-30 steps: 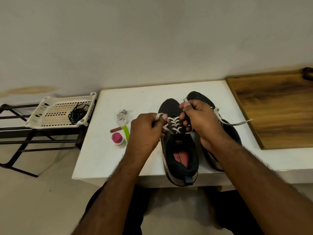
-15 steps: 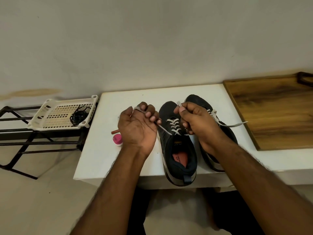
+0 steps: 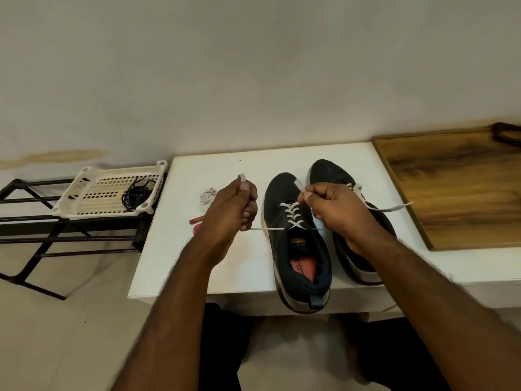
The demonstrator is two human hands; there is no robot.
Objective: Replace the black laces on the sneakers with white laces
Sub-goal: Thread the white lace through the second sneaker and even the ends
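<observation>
Two black sneakers stand side by side on the white table (image 3: 282,153), toes toward the wall. The near sneaker (image 3: 296,249) sits with its heel over the table's front edge; the far sneaker (image 3: 363,261) lies just to its right, partly hidden by the right forearm. One white lace (image 3: 291,214) crosses the near sneaker's eyelets in several rows. The left hand (image 3: 231,213) has its fingers curled round one end of this lace, the tip sticking up above the thumb and a taut run going across to the shoe. The right hand (image 3: 335,207) pinches the other end between thumb and forefinger, the remaining fingers curled in. A second white lace end (image 3: 392,207) trails from the far sneaker toward the wooden board (image 3: 456,187) on the right.

There is print on the near sneaker's tongue label and on its red insole, but it is too small to read.

One white perforated plastic tray (image 3: 93,193) rests on a black metal rack (image 3: 33,232) left of the table, and one bundle of black laces (image 3: 136,193) lies in it. On the table, behind the left hand, are one crumpled paper scrap (image 3: 207,194), one reddish-brown stick (image 3: 197,219) and one pink object (image 3: 196,228), mostly hidden by the wrist.
</observation>
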